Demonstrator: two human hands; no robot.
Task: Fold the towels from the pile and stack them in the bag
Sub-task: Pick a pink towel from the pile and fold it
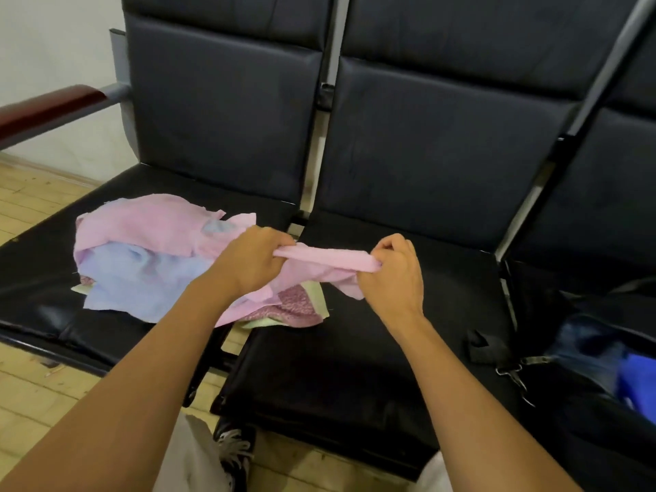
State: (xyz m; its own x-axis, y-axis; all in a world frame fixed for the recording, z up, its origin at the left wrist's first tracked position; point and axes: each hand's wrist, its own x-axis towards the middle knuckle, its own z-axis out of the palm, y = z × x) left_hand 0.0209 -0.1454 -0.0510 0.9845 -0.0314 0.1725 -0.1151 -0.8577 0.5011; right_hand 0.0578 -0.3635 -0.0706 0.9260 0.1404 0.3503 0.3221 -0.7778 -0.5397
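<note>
Pink towel (328, 259) stretched taut between both hands above the middle seat (355, 349). Left hand (253, 259) curled round one end, right hand (390, 269) pinching the other, loose cloth hanging below the grip. Pile of towels (149, 257), pink, pale blue and speckled mauve, heaped just left of the middle seat, spilling over its near-left edge. Dark bag (582, 353) right of the middle seat, apparently open, blurred, something blue inside.
</note>
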